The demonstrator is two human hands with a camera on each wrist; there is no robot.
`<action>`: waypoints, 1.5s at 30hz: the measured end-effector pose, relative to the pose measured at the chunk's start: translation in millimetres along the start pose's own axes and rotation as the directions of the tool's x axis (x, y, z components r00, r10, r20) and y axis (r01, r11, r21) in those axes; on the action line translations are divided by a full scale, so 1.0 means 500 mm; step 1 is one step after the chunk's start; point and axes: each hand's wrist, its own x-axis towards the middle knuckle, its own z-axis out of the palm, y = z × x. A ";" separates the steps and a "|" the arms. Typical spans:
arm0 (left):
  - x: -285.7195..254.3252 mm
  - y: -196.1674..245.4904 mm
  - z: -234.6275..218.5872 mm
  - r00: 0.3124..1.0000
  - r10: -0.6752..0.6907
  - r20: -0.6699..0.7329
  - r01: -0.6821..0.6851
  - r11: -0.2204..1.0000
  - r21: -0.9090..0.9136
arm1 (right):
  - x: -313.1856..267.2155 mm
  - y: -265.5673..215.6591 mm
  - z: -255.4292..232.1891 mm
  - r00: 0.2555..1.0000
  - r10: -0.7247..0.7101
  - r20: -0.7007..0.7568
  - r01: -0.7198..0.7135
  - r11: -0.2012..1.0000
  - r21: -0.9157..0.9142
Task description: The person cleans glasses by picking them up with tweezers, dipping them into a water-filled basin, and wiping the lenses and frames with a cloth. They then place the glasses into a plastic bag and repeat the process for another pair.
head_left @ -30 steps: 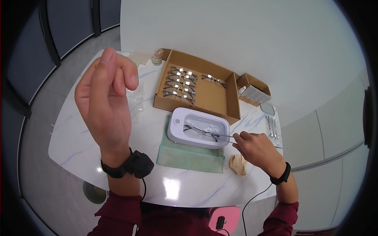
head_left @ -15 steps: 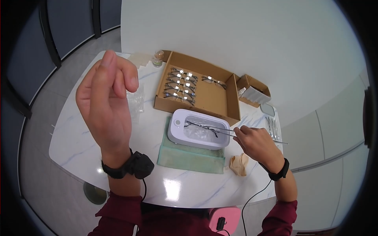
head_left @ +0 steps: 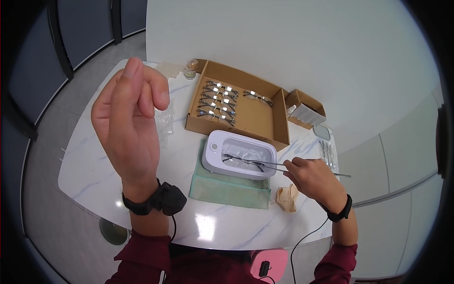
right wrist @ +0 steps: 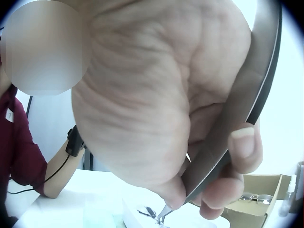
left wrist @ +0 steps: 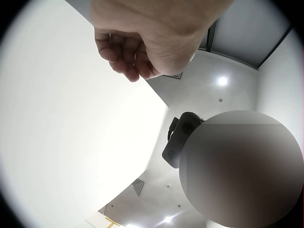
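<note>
In the head view my right hand [head_left: 312,181] pinches long metal tweezers [head_left: 274,166], whose tips reach into a white ultrasonic cleaner [head_left: 213,163]. At the tips a pair of dark-framed glasses [head_left: 231,157] lies in the rippled water of its basin. The right wrist view shows thumb and fingers around the tweezers [right wrist: 223,137], with the glasses [right wrist: 151,212] small below. My left hand [head_left: 130,128] is raised in the air left of the cleaner, its fingers loosely curled; nothing shows in the left hand [left wrist: 142,42] in its wrist view.
Behind the cleaner, a cardboard box [head_left: 255,120] holds several glasses [head_left: 218,102] in a row and another pair apart. A green cloth [head_left: 229,191] lies under the cleaner, a beige cloth [head_left: 287,198] beside it. Metal tools [head_left: 326,154], a small box [head_left: 307,111] and a jar [head_left: 190,69] stand around.
The glasses in the tweezers rose and shifted in the basin, then came back down. My right hand moved slightly with them; the left hand stays almost still.
</note>
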 end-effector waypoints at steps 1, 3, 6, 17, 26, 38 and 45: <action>0.000 0.000 0.000 1.000 0.002 0.001 -0.002 1.000 -0.002 | 0.003 0.004 0.000 1.000 0.000 -0.001 0.000 1.000 0.000; 0.000 0.001 0.001 1.000 0.001 -0.001 -0.001 1.000 -0.006 | 0.011 0.013 0.006 1.000 0.013 0.007 -0.013 0.999 0.034; 0.001 0.004 0.002 1.000 -0.006 -0.007 0.006 1.000 -0.016 | 0.020 0.032 0.027 0.999 0.015 -0.045 -0.012 0.998 0.064; 0.001 0.003 0.002 1.000 -0.004 -0.001 0.004 1.000 -0.019 | -0.002 -0.001 0.049 0.983 -0.047 -0.175 0.019 0.987 -0.160; -0.001 0.006 0.008 1.000 -0.003 -0.003 0.003 1.000 -0.012 | -0.002 0.016 0.016 1.000 0.018 0.017 -0.018 1.000 0.025; 0.000 0.004 0.005 1.000 -0.017 -0.018 0.016 0.999 -0.040 | 0.002 0.017 0.058 0.991 -0.022 -0.131 0.008 0.994 -0.106; -0.002 0.001 0.011 1.000 -0.012 -0.009 0.012 1.000 -0.021 | -0.011 -0.001 0.024 0.998 -0.036 -0.047 0.033 0.998 -0.055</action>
